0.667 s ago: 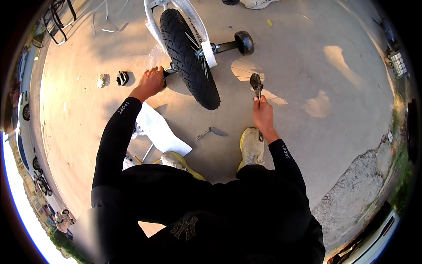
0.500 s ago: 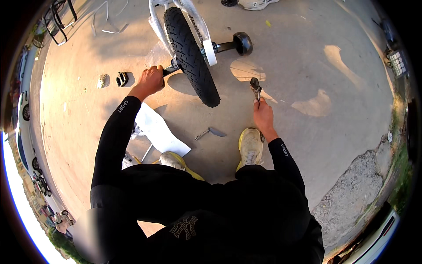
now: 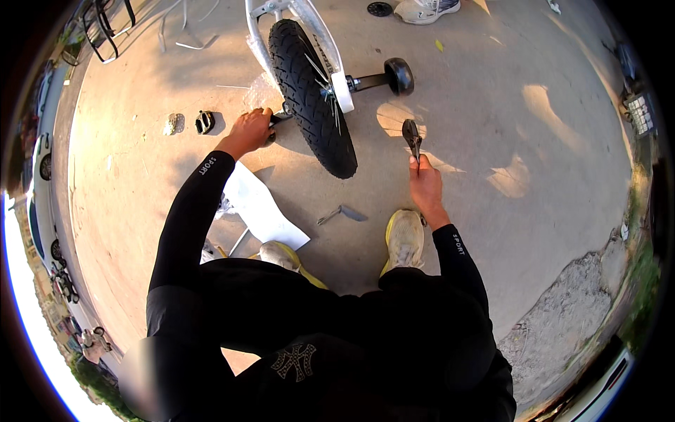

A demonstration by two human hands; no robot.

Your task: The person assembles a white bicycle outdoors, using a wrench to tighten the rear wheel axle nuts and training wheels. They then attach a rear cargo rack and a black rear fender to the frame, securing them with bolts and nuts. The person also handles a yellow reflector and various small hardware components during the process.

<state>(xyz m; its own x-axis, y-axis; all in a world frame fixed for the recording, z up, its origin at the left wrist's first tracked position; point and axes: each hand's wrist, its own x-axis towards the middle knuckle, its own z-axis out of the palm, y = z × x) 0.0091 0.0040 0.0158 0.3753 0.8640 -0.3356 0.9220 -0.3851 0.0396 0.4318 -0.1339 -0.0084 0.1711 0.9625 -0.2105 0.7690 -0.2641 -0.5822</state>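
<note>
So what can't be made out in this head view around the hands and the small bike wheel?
- Head view: what the left hand grips at the axle of the black rubber bike tyre; the fingers and the tyre cover it.
- The dark metal tool in the right hand: its head is too small to identify.
- The white bike frame: cut off by the top edge.
- Two small dark parts on the concrete: too small to name.

An outdoor concrete yard [image 3: 534, 84], with a parked car [image 3: 598, 397] and grass [image 3: 643, 281] at its edges.
</note>
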